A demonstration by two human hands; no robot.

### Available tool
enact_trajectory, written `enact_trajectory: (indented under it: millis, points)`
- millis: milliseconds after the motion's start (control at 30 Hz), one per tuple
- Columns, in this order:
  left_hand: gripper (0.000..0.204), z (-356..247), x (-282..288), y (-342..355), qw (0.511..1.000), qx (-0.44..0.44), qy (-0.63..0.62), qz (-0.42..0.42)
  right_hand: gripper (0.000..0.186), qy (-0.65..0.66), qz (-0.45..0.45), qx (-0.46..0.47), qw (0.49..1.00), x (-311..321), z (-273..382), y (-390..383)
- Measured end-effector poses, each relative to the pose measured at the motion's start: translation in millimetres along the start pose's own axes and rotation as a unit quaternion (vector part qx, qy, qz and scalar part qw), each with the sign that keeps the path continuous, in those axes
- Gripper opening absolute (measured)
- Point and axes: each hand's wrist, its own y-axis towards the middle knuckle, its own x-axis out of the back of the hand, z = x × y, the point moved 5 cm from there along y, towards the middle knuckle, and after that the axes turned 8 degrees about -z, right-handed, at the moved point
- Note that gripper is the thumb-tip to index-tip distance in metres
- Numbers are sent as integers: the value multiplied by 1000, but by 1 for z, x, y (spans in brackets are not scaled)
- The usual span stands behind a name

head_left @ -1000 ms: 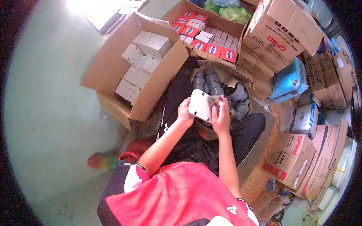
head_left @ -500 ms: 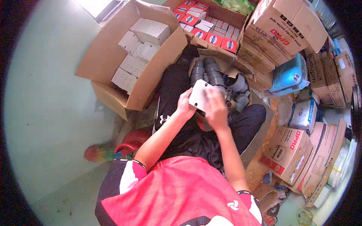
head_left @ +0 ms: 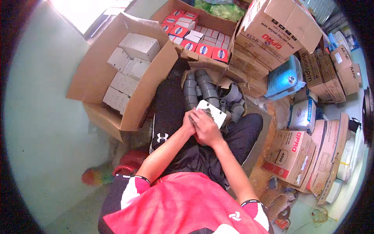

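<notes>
Low over my lap I have a white square plate-like box with dark slots near its corners, tilted in front of grey pipe fittings. My left hand grips its lower left side, partly hidden by my other hand. My right hand lies across the box with fingers closed around or over a small dark, crumpled thing that I cannot make out.
An open carton of white boxes stands left, another of red-and-white packs behind. Stacked cartons, a blue wrapped container and wrapped packages crowd the right. A pale wall is left; a red object lies near my left elbow.
Both hands and the white box have moved down toward my lap. My right hand has shifted leftward across the box, nearer my left hand. The view has shifted slightly.
</notes>
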Motion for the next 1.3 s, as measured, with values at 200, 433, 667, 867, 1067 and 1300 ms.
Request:
enact_trajectory:
  millis: [200, 433, 667, 867, 1067, 1300]
  points:
    - [50, -4, 9, 1, 962, -80, 121, -231, 54, -95, -114, -138, 979, 21, -30, 7]
    - [45, -15, 3, 4, 981, -76, 119, -130, 51, -50, -54, -164, 984, 4, -32, -14]
    - [39, -12, -6, -3, 934, -72, 259, -235, 36, 192, -293, -525, 776, 24, -143, -50]
    - [46, -1, -34, -8, 732, -91, 663, -132, 41, 318, -222, -410, 825, 13, -122, -46]
    - [40, 6, -42, -9, 731, -178, 656, -59, 92, 273, 34, -375, 885, -15, -89, -43]
    - [47, -20, -66, -16, 498, -243, 814, -177, 136, 127, 76, -344, 927, 13, -92, -36]
